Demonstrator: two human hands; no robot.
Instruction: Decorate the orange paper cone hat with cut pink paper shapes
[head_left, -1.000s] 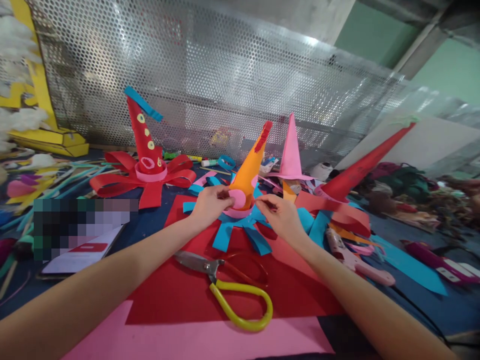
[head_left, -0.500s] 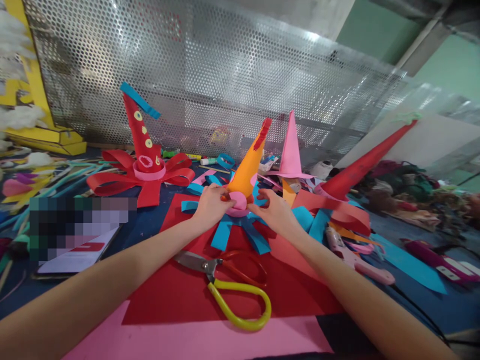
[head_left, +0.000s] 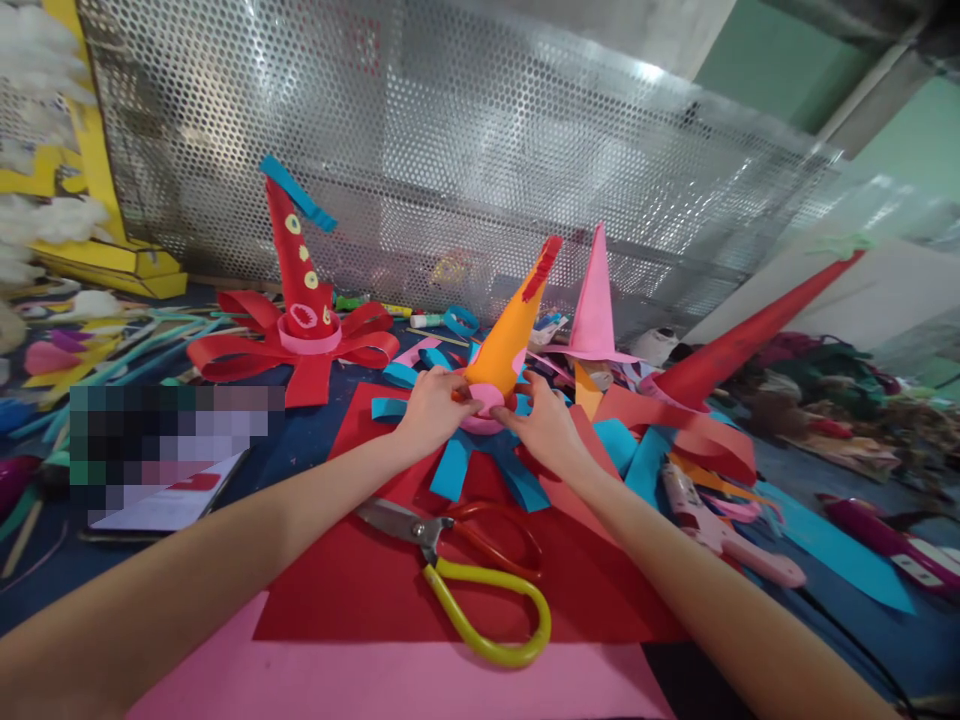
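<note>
Left fingers (head_left: pixel 471 408) pinch a pink paper disc (head_left: pixel 490 400) against an orange paper cone (head_left: pixel 501 345). Right fingers (head_left: pixel 511 418), slightly parted, touch the disc.

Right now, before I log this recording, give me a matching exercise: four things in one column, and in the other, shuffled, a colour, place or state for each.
Things:
1. Orange cone
2. Pink circle
3. Scissors
4. Glue gun

Descriptions:
A. Yellow and red at the handles
B. Off to the right of the right hand
C. Has a red strip near its tip
D. Low on the front of the cone, with both thumbs at it

Pairs: 1-C, 2-D, 3-A, 4-B
</note>
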